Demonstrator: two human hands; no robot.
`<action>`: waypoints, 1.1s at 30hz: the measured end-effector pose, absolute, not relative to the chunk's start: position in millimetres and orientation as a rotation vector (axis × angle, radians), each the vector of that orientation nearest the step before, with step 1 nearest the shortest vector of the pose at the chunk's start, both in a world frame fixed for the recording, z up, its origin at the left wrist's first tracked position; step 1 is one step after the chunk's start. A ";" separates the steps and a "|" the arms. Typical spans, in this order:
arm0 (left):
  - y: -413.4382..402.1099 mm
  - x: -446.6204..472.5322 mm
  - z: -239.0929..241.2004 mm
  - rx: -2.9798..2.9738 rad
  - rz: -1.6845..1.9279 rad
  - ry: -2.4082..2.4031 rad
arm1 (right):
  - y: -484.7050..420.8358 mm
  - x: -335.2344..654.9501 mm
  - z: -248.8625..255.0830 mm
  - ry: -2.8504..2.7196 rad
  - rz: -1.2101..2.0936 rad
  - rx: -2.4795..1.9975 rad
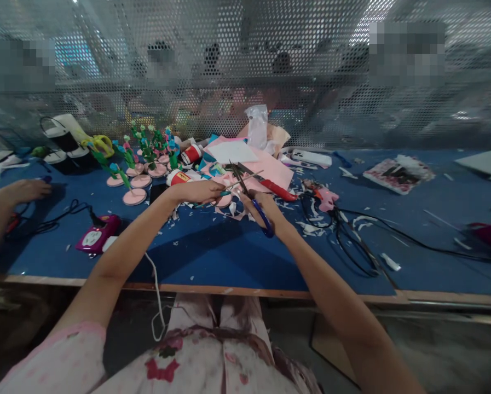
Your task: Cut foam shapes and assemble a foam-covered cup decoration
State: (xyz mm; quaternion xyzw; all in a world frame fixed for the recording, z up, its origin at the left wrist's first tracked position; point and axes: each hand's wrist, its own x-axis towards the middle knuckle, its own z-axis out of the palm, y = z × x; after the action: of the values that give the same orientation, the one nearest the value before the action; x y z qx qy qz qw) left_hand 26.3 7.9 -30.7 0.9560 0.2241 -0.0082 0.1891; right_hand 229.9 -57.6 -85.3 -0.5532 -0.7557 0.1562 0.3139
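My right hand (265, 210) grips scissors with blue handles (263, 218), their dark blades (237, 176) pointing up and away over the middle of the table. Close by on the left, my left hand (200, 191) has its fingers closed on a thin pale stick (245, 179), which runs to the right past the blades. Something small and teal (225, 193) shows at those fingertips; its kind is unclear. Under and around both hands lie pink paper sheets (276, 167) and white scraps. A red-handled tool (278, 190) rests just beyond the right hand.
Several green artificial flowers on round pink bases (134, 196) stand left. A purple power adapter (98, 232) with cables sits near the front edge. Another person's hand (29, 190) is at far left. Black cables (356, 246) and a phone (311, 158) lie right; perforated metal rises behind.
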 end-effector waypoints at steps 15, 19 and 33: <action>1.4 25.2 -20.9 2.599 0.058 0.718 | -48.3 229.8 -91.0 -2.092 0.226 -1.503; -9.6 27.2 -8.9 2.460 -0.039 0.899 | -48.8 226.9 -88.6 -2.121 0.164 -1.593; -7.5 32.5 -15.0 2.525 0.342 1.043 | -50.5 226.7 -89.5 -1.937 0.307 -1.580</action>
State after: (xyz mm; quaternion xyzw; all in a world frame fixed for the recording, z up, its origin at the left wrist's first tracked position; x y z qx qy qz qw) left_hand 32.5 -7.5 -15.0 0.8999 0.3716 0.1219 0.1931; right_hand 226.7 -50.5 -89.5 -0.5972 -0.7322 0.1159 0.3064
